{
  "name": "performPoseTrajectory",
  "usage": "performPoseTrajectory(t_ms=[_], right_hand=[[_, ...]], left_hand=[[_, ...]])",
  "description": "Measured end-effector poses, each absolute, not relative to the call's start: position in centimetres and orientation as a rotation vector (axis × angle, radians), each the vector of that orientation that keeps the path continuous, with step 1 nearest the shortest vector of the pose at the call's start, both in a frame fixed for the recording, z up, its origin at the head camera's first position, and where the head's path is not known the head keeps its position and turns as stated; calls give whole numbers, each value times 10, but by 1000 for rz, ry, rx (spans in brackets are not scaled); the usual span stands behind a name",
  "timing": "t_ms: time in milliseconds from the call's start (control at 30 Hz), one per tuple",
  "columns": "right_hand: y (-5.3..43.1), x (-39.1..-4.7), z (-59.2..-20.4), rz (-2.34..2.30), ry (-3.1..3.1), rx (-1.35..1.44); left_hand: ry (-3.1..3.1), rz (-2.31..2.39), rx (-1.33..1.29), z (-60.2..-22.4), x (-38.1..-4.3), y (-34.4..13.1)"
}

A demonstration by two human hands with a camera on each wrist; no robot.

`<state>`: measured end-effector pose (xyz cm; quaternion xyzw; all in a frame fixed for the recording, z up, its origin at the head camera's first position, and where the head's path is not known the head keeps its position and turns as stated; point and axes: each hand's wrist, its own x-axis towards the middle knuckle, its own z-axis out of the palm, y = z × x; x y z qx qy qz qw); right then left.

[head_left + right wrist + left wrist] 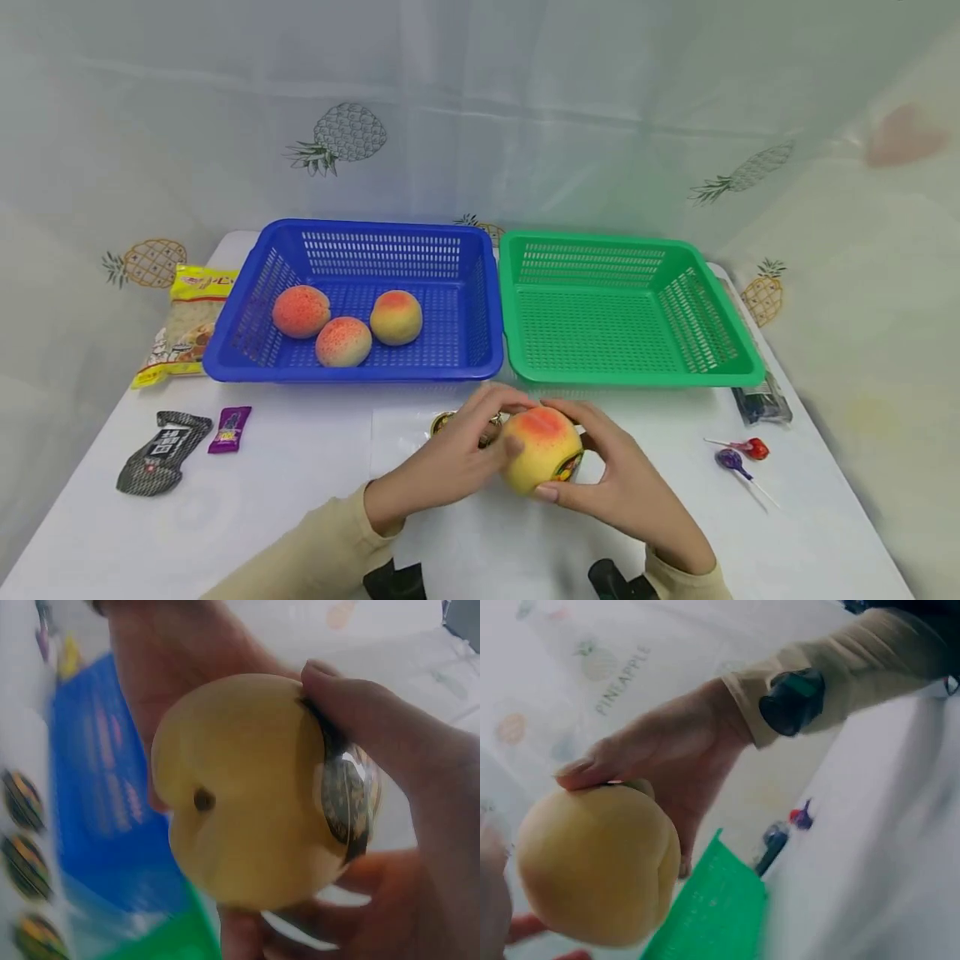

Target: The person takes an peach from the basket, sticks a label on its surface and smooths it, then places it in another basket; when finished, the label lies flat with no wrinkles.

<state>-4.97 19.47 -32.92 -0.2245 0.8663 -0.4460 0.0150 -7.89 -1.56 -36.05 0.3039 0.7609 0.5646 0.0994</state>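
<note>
My right hand [615, 475] grips a yellow peach with a red blush [542, 446], thumb on its near side and fingers round the far side. A dark round sticker [567, 467] shows on the peach's right side, near the right thumb. My left hand [457, 458] is at the peach's left side, its fingers bent and its blurred thumb overlapping the fruit. In the right wrist view the peach's dimple [204, 799] faces the camera, and the sticker [346, 799] looks shiny. Partly hidden behind the left hand lies a sheet of round stickers [441, 423].
A blue basket [352, 374] holds three peaches [396, 317]. Beside it stands a green basket [637, 379]. Left are a yellow snack bag [187, 321], a black packet [163, 454] and a purple candy [229, 429]. Right are two lollipops [756, 449] and a dark packet [763, 404].
</note>
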Motion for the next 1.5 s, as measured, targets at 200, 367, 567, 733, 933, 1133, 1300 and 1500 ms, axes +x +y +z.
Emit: performPoseTrajectory(t_ms=[200, 367, 567, 733, 933, 1133, 1300, 1500], right_hand=[[233, -91, -314, -1139, 2980, -372], [252, -153, -293, -1017, 2948, -236], [255, -228, -293, -851, 2779, -149], [242, -274, -314, -689, 2651, -192], [229, -307, -343, -527, 2595, -333], [230, -315, -358, -518, 2580, -291], [230, -315, -362, -545, 2597, -306], [229, -315, -359, -511, 2594, -360]], left_hand=[[3075, 1105, 1082, -361, -109, 9], [3339, 582, 1222, -375, -118, 27], [3446, 403, 1159, -383, -119, 39], [3485, 254, 1213, -385, -120, 40], [3532, 293, 1247, -390, -122, 38], [3508, 358, 1242, -391, -120, 38], [3497, 361, 1232, -392, -120, 39], [3488, 365, 1256, -392, -124, 35]])
